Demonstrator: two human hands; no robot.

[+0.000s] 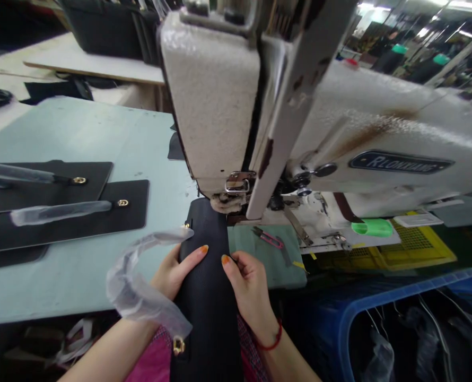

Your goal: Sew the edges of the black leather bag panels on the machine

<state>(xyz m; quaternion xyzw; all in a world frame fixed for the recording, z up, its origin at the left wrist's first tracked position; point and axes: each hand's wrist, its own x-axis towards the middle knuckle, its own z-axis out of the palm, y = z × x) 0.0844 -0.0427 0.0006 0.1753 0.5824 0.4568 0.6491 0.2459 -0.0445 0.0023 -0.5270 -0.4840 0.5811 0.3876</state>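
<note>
A long black bag panel (207, 297) runs from my lap up to the sewing machine (216, 101), its far end under the machine's head. On its left side a plastic-wrapped handle (128, 281) arches out between two gold-coloured fittings. My left hand (178, 270) grips the panel's left edge, thumb on top and fingers hidden below. Opposite it, my right hand (250, 281) pinches the right edge between thumb and curled fingers. The needle area is hidden behind the machine's head.
More black panels with wrapped handles (72, 212) lie on the pale green table (61, 286) to the left. Pink thread snips (270, 239) rest right of the panel. A blue bin (347, 329) holding wrapped handles stands at lower right, near a yellow crate (414, 249).
</note>
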